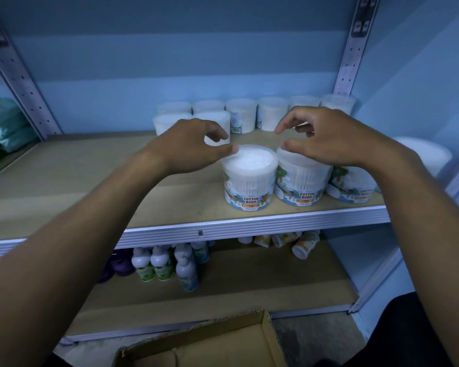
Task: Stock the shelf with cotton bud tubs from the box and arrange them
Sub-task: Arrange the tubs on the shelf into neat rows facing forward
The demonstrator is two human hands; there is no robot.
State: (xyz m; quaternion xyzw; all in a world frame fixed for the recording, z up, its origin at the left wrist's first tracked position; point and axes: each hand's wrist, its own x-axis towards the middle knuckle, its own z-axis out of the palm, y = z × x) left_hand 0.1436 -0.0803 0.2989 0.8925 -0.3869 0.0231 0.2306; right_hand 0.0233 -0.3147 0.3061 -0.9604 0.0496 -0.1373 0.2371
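Note:
Three cotton bud tubs stand in a row at the front right of the wooden shelf: a left tub, a middle tub and a right tub, the last partly hidden by my right wrist. My left hand hovers over the left tub with loosely curled fingers, its thumb tip at the lid's rim. My right hand hovers over the middle tub the same way, its thumb at that lid. Neither hand holds anything. Several more tubs line the back of the shelf.
An open cardboard box lies on the floor below me. The lower shelf holds bottles and small cups. Green bags sit on the neighbouring shelf at the left. Another white tub shows past the right upright.

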